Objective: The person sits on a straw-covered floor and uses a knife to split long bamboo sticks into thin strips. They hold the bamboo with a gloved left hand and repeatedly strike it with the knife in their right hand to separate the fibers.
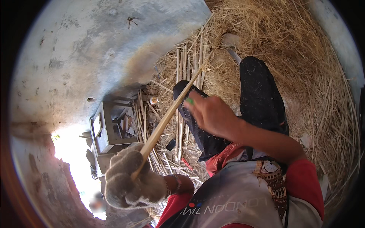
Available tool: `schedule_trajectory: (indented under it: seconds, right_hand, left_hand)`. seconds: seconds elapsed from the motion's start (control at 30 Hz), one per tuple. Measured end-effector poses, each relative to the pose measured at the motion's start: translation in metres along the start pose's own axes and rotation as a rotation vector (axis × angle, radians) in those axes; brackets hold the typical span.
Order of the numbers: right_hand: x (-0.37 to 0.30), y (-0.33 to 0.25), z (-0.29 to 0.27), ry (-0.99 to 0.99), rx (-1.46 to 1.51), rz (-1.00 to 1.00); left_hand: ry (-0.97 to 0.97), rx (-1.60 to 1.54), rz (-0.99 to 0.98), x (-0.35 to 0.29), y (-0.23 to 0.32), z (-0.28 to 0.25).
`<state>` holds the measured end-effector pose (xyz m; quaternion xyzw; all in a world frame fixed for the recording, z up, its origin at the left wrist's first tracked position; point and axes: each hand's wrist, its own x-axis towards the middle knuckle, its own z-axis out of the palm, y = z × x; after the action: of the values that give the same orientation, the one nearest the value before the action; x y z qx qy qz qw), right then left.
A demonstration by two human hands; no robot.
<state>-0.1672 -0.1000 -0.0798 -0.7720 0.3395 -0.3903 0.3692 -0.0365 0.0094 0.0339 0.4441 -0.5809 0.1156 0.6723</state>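
My left hand point(131, 180), in a thick grey-brown glove, is closed round the wide lower end of a long pale bamboo strip point(166, 118). The strip slants up and away to the right, past my bent knee, and narrows toward a far tip with thin curled shavings. Bare and slightly blurred, my right hand point(213, 116) is closed beside the strip's middle. A small bright green piece point(189, 101) shows at its fingertips; the rest of what it holds is hidden. My legs in dark trousers point(262, 89) are bent, with shavings stuck to the cloth.
Straw-like shavings point(273, 30) heap up ahead and to the right. Long split strips point(183, 62) lie beyond my left knee, near a flat metal blade point(234, 57). A wooden cabinet point(110, 129) with scraps stands left by a stained wall point(83, 57). A person point(97, 203) shows in the bright opening.
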Motion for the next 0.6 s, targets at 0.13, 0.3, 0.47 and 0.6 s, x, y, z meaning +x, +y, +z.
schedule_trajectory:
  seconds: [0.13,0.3,0.47,0.6]
  right_hand:
    - [0.008,0.017,-0.004,-0.017,-0.091,0.110]
    - [-0.021,-0.047,-0.020,-0.112,0.080,-0.283]
    - [0.008,0.021,0.006,0.038,-0.062,0.073]
    - [-0.002,-0.021,-0.003,-0.161,-0.011,-0.051]
  left_hand:
    - [-0.020,-0.012,-0.012,0.000,-0.002,0.003]
    - [-0.013,-0.073,-0.033,0.000,0.000,-0.004]
    - [-0.155,0.149,0.030,-0.001,-0.006,-0.021]
    - [0.015,0.094,-0.107,-0.008,-0.001,-0.008]
